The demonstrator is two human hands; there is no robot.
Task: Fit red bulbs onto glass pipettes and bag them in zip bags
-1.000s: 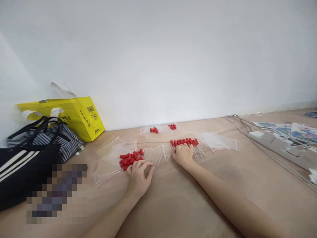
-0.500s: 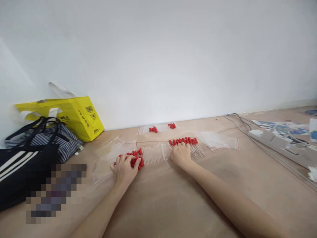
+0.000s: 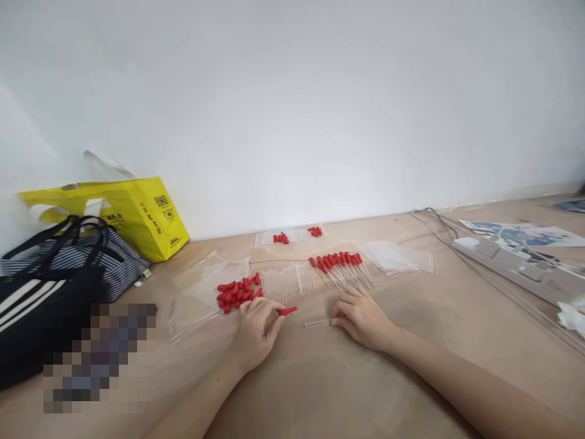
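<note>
My left hand (image 3: 258, 329) pinches one red rubber dropper bulb (image 3: 288, 311) between thumb and fingertips, its narrow end towards the right. Across a small gap, a thin glass dropper tube (image 3: 318, 323) sticks out leftward from the closed fingers of my right hand (image 3: 363, 320). Bulb and tube are apart. Just behind my left hand lies a heap of loose red bulbs (image 3: 235, 294). Next to the heap is a row of bare glass tubes (image 3: 286, 283). Assembled droppers with red bulbs (image 3: 340, 261) lie side by side behind my right hand.
Clear zip bags (image 3: 201, 292) lie left of the bulbs, more plastic bags (image 3: 397, 257) to the right. Another bag (image 3: 297, 235) with red bulbs is near the wall. A power strip (image 3: 512, 262) with cables sits right; a yellow bag (image 3: 150, 213) and black bag (image 3: 55, 311) stand left.
My left hand has come right from the heap with a red bulb. My right hand has drawn back towards me from the tubes, holding one glass tube.
</note>
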